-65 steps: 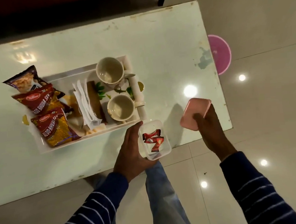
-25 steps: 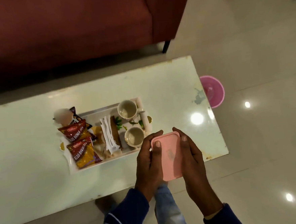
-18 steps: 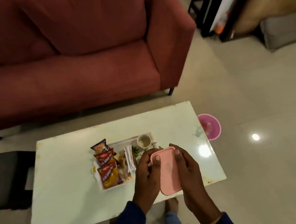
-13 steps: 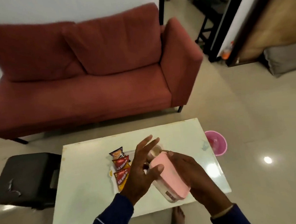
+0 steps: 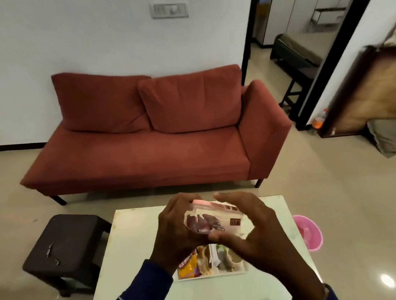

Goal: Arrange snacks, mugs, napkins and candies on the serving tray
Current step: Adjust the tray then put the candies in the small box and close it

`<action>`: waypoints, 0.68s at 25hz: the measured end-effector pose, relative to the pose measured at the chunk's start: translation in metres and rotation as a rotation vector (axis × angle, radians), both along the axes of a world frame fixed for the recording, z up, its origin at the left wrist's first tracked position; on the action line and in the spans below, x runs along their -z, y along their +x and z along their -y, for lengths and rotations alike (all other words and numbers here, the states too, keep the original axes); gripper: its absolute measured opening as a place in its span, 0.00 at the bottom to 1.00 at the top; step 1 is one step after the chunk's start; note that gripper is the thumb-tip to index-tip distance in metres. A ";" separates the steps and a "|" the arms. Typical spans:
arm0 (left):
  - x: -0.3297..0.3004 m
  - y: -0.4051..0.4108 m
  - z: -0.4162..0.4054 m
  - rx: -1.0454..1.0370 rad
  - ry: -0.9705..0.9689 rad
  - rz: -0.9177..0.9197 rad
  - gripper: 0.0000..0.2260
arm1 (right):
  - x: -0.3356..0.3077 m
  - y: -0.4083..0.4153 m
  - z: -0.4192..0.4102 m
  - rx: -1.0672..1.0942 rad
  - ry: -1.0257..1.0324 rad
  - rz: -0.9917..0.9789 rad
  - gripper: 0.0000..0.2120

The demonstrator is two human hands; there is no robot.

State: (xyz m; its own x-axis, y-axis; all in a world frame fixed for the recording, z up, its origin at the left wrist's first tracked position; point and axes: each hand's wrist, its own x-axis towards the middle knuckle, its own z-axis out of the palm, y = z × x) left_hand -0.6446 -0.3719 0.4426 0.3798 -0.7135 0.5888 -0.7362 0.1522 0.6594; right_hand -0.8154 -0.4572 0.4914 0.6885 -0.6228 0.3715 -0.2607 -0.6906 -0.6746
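I hold a small clear candy box (image 5: 212, 221) with a pink lid between both hands, raised above the white table (image 5: 135, 266). My left hand (image 5: 176, 228) grips its left side and my right hand (image 5: 249, 228) wraps its right side and underside. Red candy wrappers show through the box wall. Below my hands lies the white serving tray (image 5: 212, 275), mostly hidden, with a snack packet (image 5: 187, 266), napkins (image 5: 214, 256) and part of a mug (image 5: 232, 257) showing.
A red sofa (image 5: 154, 139) stands behind the table. A dark stool (image 5: 65, 245) sits at the table's left, a pink bin (image 5: 309, 232) on the floor at its right. A doorway opens at the back right.
The lid went onto the candy box and both hands closed around it. The view rose from the table toward the sofa and wall, and the box came up with my hands.
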 end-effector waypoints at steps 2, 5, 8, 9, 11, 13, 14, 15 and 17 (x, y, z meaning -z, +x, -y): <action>-0.002 0.002 -0.003 -0.017 -0.006 0.070 0.26 | 0.000 0.009 -0.015 -0.034 -0.169 -0.096 0.35; -0.004 -0.001 -0.004 0.007 -0.002 0.106 0.23 | -0.006 0.021 -0.024 -0.027 -0.165 -0.070 0.34; -0.011 0.002 -0.003 0.061 -0.006 0.075 0.26 | -0.008 0.022 -0.022 -0.070 -0.101 -0.033 0.31; -0.014 0.005 -0.003 0.105 0.003 -0.007 0.30 | -0.008 0.019 -0.020 -0.069 -0.061 -0.004 0.30; -0.017 0.012 -0.003 0.219 0.022 -0.222 0.41 | -0.010 0.014 -0.015 -0.046 0.076 0.096 0.28; -0.016 0.015 -0.004 0.303 0.093 -0.324 0.45 | -0.010 0.009 -0.011 -0.057 0.219 0.221 0.28; -0.014 0.014 -0.005 0.325 0.134 -0.333 0.43 | -0.009 0.006 -0.008 -0.091 0.303 0.264 0.28; -0.014 0.013 -0.005 0.327 0.165 -0.328 0.39 | -0.009 0.004 -0.005 -0.126 0.378 0.286 0.28; -0.016 0.015 -0.006 0.298 0.219 -0.297 0.30 | -0.009 -0.003 0.002 -0.157 0.422 0.245 0.28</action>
